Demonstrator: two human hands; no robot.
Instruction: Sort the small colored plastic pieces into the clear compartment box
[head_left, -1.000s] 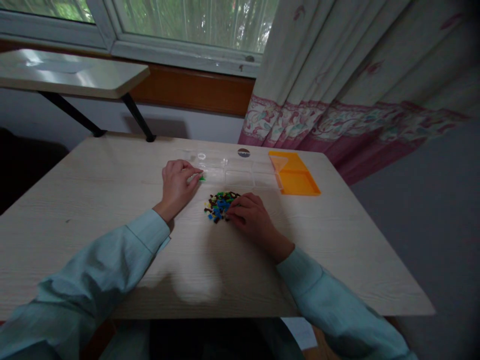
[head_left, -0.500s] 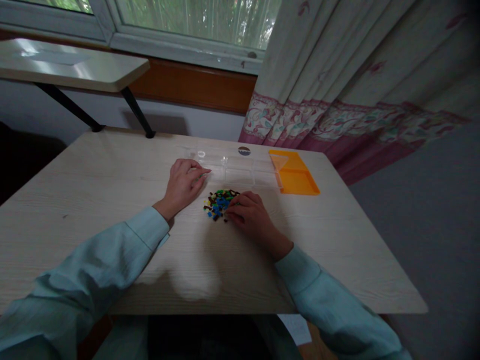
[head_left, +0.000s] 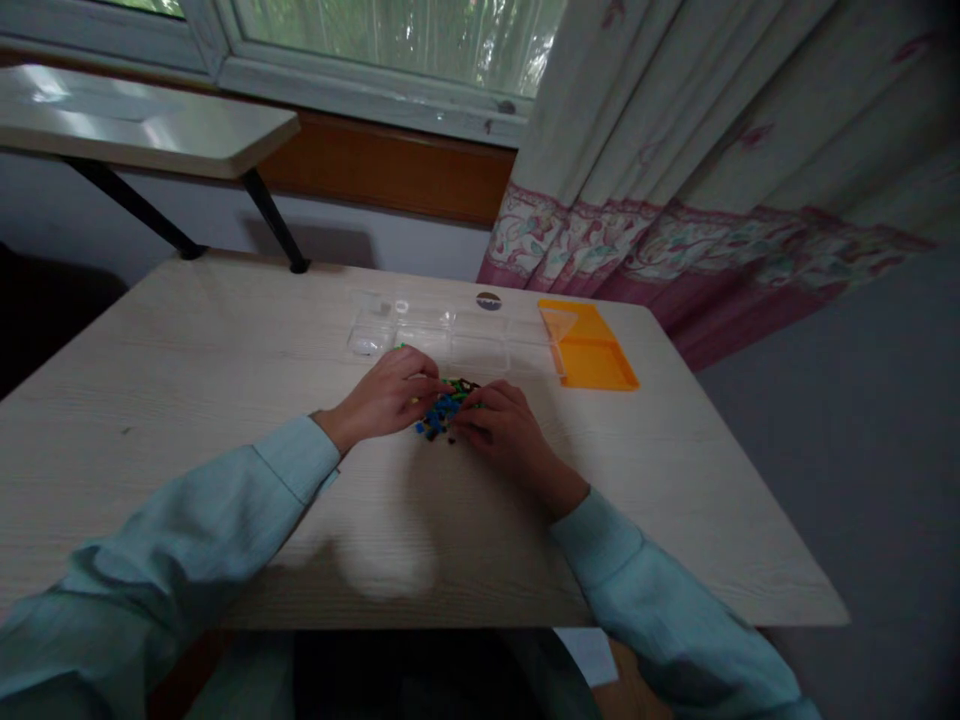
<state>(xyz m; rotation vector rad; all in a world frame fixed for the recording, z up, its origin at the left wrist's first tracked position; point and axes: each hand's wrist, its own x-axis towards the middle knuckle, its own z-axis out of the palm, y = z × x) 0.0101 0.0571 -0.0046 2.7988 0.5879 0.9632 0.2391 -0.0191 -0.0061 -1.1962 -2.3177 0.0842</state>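
A small heap of tiny building-block pieces (head_left: 442, 408), blue, green, dark brown and some yellow, lies on the table between my hands. My left hand (head_left: 394, 395) reaches over the heap's left side, its fingers bent and fingertips close together among the pieces. At the right edge of the heap, my right hand (head_left: 499, 425) has thumb and fingers drawn together in a pinch. What either hand grips is too small to make out. Just behind the heap lies a clear plastic compartment box (head_left: 480, 340); a speck of green shows by its front edge above my left hand.
A shallow orange tray or lid (head_left: 596, 350) lies at the right end of the clear box, partly under it. A round dark sticker (head_left: 489, 301) is near the box's back edge. A raised shelf (head_left: 150, 125) on black legs stands back left; a curtain (head_left: 637, 220) hangs behind.
My left hand has moved from the clear box's front edge right and toward me, onto the left side of the heap. My right hand has stayed nearly still.
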